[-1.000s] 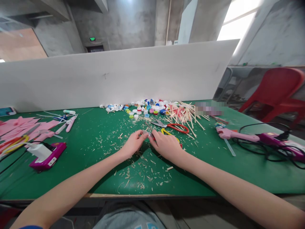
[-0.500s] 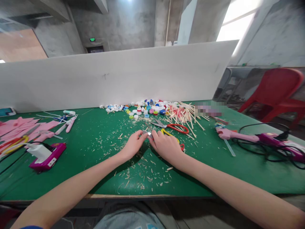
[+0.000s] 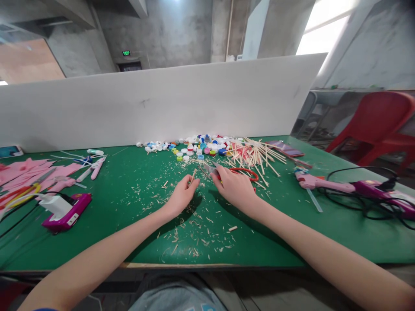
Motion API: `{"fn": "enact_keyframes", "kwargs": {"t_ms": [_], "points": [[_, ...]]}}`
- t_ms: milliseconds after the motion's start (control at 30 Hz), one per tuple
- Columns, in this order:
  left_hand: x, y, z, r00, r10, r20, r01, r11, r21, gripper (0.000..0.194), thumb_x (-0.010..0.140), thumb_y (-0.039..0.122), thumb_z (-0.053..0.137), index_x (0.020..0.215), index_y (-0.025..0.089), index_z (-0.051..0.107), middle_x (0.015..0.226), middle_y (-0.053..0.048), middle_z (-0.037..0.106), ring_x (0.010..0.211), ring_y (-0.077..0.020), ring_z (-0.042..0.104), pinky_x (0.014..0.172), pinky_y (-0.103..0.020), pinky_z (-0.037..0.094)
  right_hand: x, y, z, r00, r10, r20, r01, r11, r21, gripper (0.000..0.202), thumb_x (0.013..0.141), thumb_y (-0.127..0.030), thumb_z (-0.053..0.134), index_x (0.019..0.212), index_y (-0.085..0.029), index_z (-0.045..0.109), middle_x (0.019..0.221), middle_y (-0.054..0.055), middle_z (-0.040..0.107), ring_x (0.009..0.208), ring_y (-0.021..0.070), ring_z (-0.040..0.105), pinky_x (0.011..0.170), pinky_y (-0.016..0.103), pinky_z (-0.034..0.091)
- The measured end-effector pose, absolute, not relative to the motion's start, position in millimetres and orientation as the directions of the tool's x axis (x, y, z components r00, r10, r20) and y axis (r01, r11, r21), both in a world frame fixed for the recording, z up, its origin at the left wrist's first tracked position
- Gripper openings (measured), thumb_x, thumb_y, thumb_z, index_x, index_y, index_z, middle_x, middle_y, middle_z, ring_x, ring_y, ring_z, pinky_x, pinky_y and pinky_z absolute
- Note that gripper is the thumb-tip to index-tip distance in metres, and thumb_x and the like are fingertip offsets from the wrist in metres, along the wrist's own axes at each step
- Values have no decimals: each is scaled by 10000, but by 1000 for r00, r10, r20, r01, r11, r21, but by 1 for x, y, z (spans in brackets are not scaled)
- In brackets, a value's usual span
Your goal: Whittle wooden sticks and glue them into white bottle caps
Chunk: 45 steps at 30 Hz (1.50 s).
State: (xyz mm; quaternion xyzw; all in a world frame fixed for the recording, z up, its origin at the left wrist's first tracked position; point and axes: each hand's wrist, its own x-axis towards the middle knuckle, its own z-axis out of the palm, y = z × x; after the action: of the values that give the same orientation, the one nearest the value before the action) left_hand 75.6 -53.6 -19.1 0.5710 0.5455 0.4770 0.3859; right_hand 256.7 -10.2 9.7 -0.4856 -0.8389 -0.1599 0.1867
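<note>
A short, pale, slim wooden stick piece (image 3: pixel 193 175) is located above the green surface (image 3: pixel 123 220), at the left hand (image 3: pixel 180 198). The left fingers pinch its near end. The long axis points mainly away from the person, with a slight lean to the right; the far end projects beyond the fingertips. The left hand is the nearer of the 2 hands, being in contact with the piece.

The right hand (image 3: pixel 236 190) is located to the right of the piece, apart from it. The right fingers close on a flat, silver metal blade (image 3: pixel 210 169); the handle is hidden by the hand. The blade extends forward and left from the fingers, with its tip beyond the stick piece. No object stands between the piece and the blade.

Red-handled metal scissors (image 3: pixel 251 172) lie just beyond the right hand, which partly covers them. Fine wood shavings (image 3: pixel 194 252) are scattered below and around both hands. 1 loose wooden offcut (image 3: pixel 232 228) lies on the near side of the right hand.

Farther out, multicoloured round plastic caps (image 3: pixel 206 150) lie ahead, and a pile of long pale wooden sticks (image 3: pixel 261 157) lies ahead and right. A white upright panel (image 3: pixel 155 108) stands behind the caps. A pink glue gun (image 3: pixel 327 185) lies at far right.
</note>
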Motion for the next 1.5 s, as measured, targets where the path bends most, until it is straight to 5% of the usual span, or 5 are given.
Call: {"fn": "enact_keyframes", "kwargs": {"t_ms": [200, 667, 867, 1133, 1500], "points": [[77, -54, -20, -34, 987, 155, 218, -144, 965, 272, 958, 385, 346, 757, 205, 375, 571, 81, 326, 473, -65, 293, 497, -203, 269, 255, -17, 9, -575, 692, 436, 792, 605, 84, 489, 1007, -459, 183, 991, -169, 576, 839, 82, 690, 555, 141, 526, 499, 293, 142], [79, -63, -15, 36, 980, 198, 331, -199, 922, 255, 935, 408, 435, 788, 200, 435, 624, 64, 347, 562, -95, 301, 530, -224, 265, 251, -22, 6, -688, 630, 361, 692, 719, 63, 460, 1010, -442, 179, 963, -183, 556, 809, 55, 673, 569, 125, 522, 510, 287, 151], [80, -61, -10, -16, 969, 245, 369, -222, 903, 272, 919, 372, 465, 730, 177, 474, 673, 40, 451, 644, -104, 369, 611, -232, 301, 248, -24, 4, -673, 644, 363, 711, 698, 79, 452, 1012, -445, 180, 964, -185, 547, 796, 56, 666, 578, 131, 540, 512, 292, 137], [77, -55, -17, -44, 977, 211, 319, -186, 929, 317, 904, 453, 466, 728, 189, 472, 537, 74, 302, 509, -92, 266, 513, -244, 217, 239, -29, 2, -611, 702, 367, 776, 623, 98, 434, 1009, -436, 204, 965, -180, 552, 799, 64, 675, 587, 152, 574, 512, 296, 126], [76, -57, -16, -63, 983, 174, 288, -149, 946, 420, 900, 525, 490, 671, 194, 369, 512, 85, 282, 472, -68, 243, 489, -232, 188, 255, -15, 6, -466, 789, 400, 862, 506, 6, 397, 997, -431, 232, 962, -183, 540, 793, 65, 693, 502, 143, 526, 498, 298, 143]]}}
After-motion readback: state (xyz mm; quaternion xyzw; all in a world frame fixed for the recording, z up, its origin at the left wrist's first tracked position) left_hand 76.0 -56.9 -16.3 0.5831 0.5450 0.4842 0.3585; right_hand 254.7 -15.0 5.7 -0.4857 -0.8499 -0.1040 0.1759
